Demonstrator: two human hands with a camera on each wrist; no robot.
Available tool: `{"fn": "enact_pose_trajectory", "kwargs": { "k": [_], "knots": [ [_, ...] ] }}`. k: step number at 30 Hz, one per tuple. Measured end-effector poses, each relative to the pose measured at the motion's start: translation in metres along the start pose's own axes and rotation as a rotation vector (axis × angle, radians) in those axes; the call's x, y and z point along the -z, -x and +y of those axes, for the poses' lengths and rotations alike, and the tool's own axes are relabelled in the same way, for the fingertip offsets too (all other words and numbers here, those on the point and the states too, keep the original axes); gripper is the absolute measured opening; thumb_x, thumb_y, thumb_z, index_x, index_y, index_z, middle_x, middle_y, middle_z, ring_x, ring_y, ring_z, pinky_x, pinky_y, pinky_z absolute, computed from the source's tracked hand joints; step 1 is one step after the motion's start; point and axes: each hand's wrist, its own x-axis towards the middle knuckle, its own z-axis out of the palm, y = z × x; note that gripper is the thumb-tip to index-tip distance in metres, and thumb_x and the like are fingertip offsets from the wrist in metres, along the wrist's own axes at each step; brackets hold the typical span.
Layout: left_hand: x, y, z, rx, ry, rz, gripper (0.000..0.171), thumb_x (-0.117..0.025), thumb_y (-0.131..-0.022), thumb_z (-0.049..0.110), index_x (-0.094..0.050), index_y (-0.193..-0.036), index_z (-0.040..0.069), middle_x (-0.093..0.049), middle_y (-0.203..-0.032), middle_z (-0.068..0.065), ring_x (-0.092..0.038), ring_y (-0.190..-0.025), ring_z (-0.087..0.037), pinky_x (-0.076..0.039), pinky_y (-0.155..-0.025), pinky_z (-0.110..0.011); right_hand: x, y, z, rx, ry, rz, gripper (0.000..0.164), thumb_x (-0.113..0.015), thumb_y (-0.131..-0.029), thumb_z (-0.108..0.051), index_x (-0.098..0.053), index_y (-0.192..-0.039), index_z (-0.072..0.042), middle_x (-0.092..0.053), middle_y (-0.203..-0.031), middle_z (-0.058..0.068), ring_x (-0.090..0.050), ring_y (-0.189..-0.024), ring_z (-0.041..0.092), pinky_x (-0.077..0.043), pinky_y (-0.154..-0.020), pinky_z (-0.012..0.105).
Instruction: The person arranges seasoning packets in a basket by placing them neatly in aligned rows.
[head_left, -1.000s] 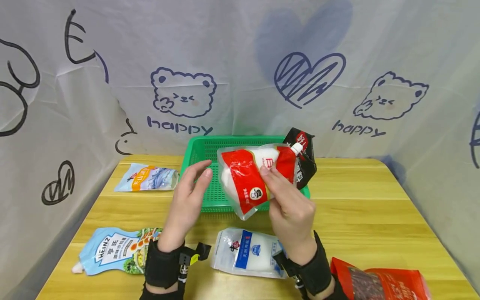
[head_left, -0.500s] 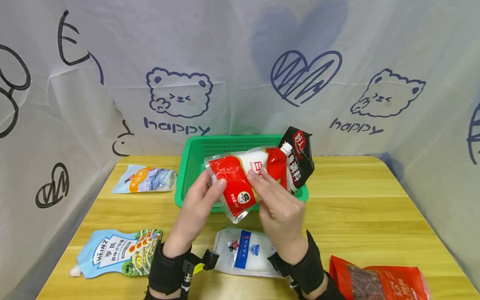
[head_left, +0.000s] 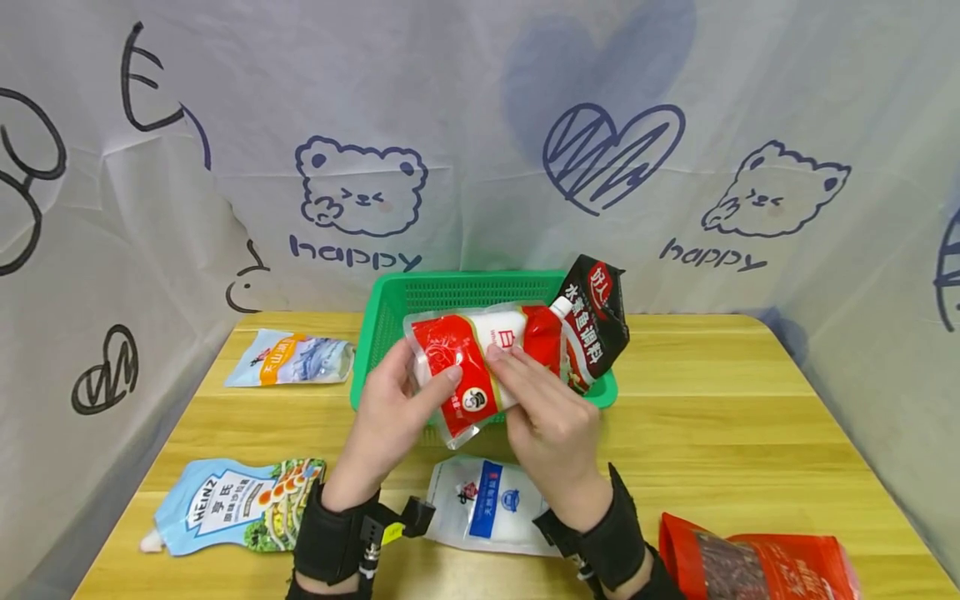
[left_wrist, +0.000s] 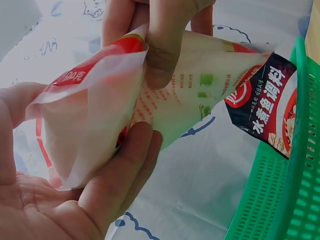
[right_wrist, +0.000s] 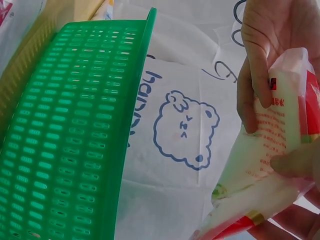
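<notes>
A red-and-white spouted pouch [head_left: 442,337] with a white cap is held up over the green basket [head_left: 480,276], its cap end pointing right and up. My left hand [head_left: 388,425] grips its bottom end, thumb on the front and fingers behind, as the left wrist view of the pouch [left_wrist: 82,132] shows. My right hand [head_left: 558,429] pinches the pouch's middle, fingers on the printed front and thumb on the back. A black seasoning packet [head_left: 597,321] leans out of the basket's right end, just behind the cap.
On the wooden table, a light-blue Heinz pouch [head_left: 232,510] lies front left and a blue-and-orange bag [head_left: 288,358] left of the basket. A white salt bag [head_left: 452,504] lies between my forearms. A red bag [head_left: 757,562] sits front right. Drawn-on white sheets enclose the table.
My left hand has come in and taken hold of the pouch's bottom end. The pouch and right hand have shifted left and slightly down, uncovering more of the black packet.
</notes>
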Motion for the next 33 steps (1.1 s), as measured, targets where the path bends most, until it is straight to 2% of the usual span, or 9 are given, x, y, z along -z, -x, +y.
{"fn": "enact_pose_trajectory", "kwargs": {
  "k": [5, 10, 13, 16, 19, 22, 25, 29, 33],
  "knots": [
    [0.000, 0.001, 0.000, -0.025, 0.012, 0.023, 0.049, -0.065, -0.098, 0.003, -0.048, -0.144, -0.006, -0.064, -0.132, -0.022, -0.069, -0.108, -0.027, -0.062, -0.083, -0.032, 0.003, -0.002, 0.002, 0.013, -0.027, -0.016, 0.043, -0.078, -0.084, 0.006, -0.075, -0.125, -0.004, -0.076, -0.120, 0.009, -0.075, -0.107, 0.029, -0.060, -0.088, 0.040],
    [0.002, 0.002, 0.000, -0.051, 0.049, 0.033, 0.051, -0.064, -0.098, 0.000, -0.047, -0.146, -0.006, -0.062, -0.134, -0.022, -0.069, -0.108, -0.019, -0.062, -0.084, -0.033, 0.009, -0.005, 0.001, 0.017, -0.065, -0.044, 0.044, -0.076, -0.085, 0.003, -0.073, -0.129, -0.004, -0.075, -0.125, 0.008, -0.073, -0.113, 0.029, -0.058, -0.095, 0.039],
    [0.004, 0.002, 0.001, -0.067, 0.079, 0.052, 0.051, -0.063, -0.098, 0.000, -0.046, -0.146, -0.006, -0.061, -0.135, -0.022, -0.068, -0.109, -0.019, -0.062, -0.085, -0.032, 0.014, -0.008, 0.001, 0.015, -0.124, -0.092, 0.048, -0.077, -0.085, 0.000, -0.070, -0.133, -0.003, -0.072, -0.131, 0.009, -0.070, -0.119, 0.029, -0.055, -0.101, 0.035],
    [0.006, 0.002, 0.002, -0.075, 0.095, 0.079, 0.052, -0.063, -0.098, 0.000, -0.046, -0.147, -0.006, -0.060, -0.136, -0.021, -0.068, -0.110, -0.020, -0.061, -0.086, -0.031, 0.019, -0.010, 0.001, 0.007, -0.195, -0.163, 0.058, -0.082, -0.083, -0.004, -0.065, -0.138, -0.003, -0.068, -0.138, 0.010, -0.065, -0.126, 0.030, -0.051, -0.106, 0.030],
    [0.009, 0.002, 0.003, -0.080, 0.112, 0.104, 0.052, -0.062, -0.099, 0.000, -0.046, -0.147, -0.005, -0.060, -0.136, -0.022, -0.067, -0.110, -0.020, -0.061, -0.086, -0.031, 0.023, -0.012, 0.002, -0.008, -0.257, -0.216, 0.067, -0.087, -0.084, -0.017, -0.060, -0.143, -0.002, -0.062, -0.145, 0.012, -0.060, -0.133, 0.031, -0.047, -0.110, 0.030],
    [0.010, 0.003, 0.003, -0.078, 0.123, 0.122, 0.051, -0.061, -0.100, 0.000, -0.045, -0.148, -0.005, -0.060, -0.136, -0.022, -0.069, -0.111, -0.020, -0.062, -0.085, -0.031, 0.024, -0.012, 0.004, -0.080, -0.317, -0.219, 0.071, -0.081, -0.092, -0.036, -0.053, -0.147, -0.001, -0.055, -0.152, 0.013, -0.051, -0.140, 0.031, -0.046, -0.113, 0.034],
    [0.011, 0.004, 0.003, -0.069, 0.127, 0.140, 0.049, -0.060, -0.101, 0.002, -0.045, -0.147, -0.004, -0.060, -0.134, -0.020, -0.069, -0.110, -0.020, -0.062, -0.085, -0.031, 0.022, -0.011, 0.007, -0.185, -0.355, -0.152, 0.071, -0.067, -0.100, -0.047, -0.048, -0.147, 0.002, -0.050, -0.156, 0.013, -0.045, -0.145, 0.029, -0.047, -0.112, 0.039],
    [0.011, 0.005, 0.003, -0.067, 0.139, 0.151, 0.048, -0.059, -0.101, 0.003, -0.045, -0.146, -0.003, -0.061, -0.133, -0.019, -0.069, -0.110, -0.020, -0.061, -0.084, -0.030, 0.020, -0.008, 0.011, -0.337, -0.371, -0.049, 0.060, -0.069, -0.101, -0.028, -0.046, -0.150, -0.001, -0.047, -0.158, 0.012, -0.042, -0.146, 0.026, -0.047, -0.112, 0.041],
    [0.010, 0.005, 0.003, -0.074, 0.157, 0.157, 0.048, -0.059, -0.101, 0.003, -0.045, -0.146, -0.003, -0.061, -0.132, -0.017, -0.069, -0.109, -0.021, -0.062, -0.084, -0.030, 0.019, -0.007, 0.015, -0.502, -0.379, -0.016, 0.065, -0.070, -0.097, -0.009, -0.040, -0.155, -0.006, -0.044, -0.159, 0.008, -0.040, -0.146, 0.020, -0.046, -0.114, 0.047]
  ]
}}
